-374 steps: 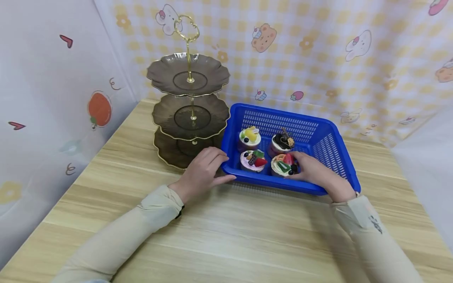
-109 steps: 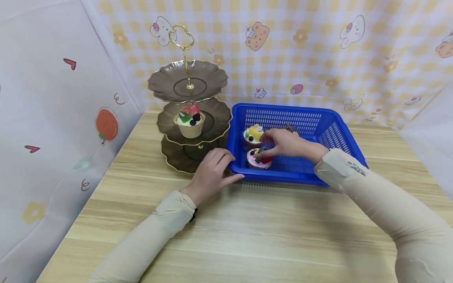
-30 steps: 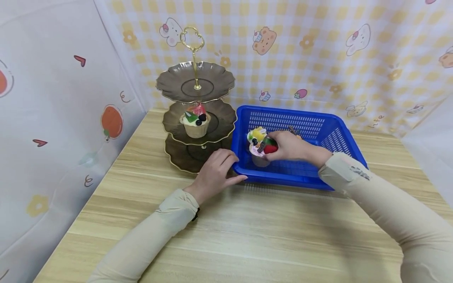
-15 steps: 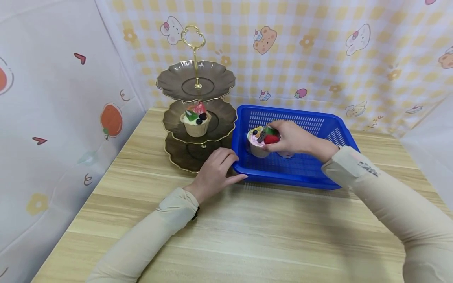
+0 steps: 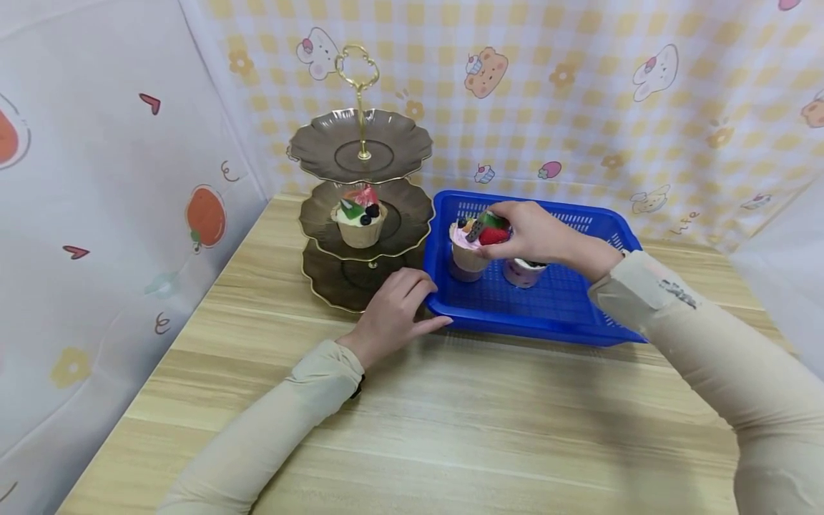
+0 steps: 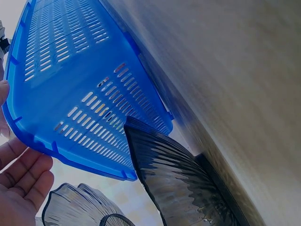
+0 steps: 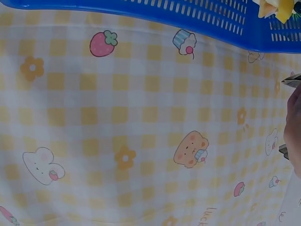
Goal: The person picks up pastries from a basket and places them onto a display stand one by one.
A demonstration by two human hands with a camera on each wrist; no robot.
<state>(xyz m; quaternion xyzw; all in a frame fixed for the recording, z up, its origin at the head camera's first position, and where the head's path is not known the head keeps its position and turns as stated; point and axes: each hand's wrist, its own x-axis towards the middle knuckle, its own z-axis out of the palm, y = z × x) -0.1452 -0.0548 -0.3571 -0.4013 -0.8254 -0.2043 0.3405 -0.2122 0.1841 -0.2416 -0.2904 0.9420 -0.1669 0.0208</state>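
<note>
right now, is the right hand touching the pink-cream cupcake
Touching. The head view shows the right hand gripping the pink-cream cupcake, with its thumb and fingers against the side beside the strawberry.

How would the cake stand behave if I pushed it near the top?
It would likely wobble or tip: the cake stand is tall, joined by a slim gold rod. The cupcake, off-centre on the smooth-looking middle plate, could slide. The see-through plates look stiff, perhaps breakable.
</note>
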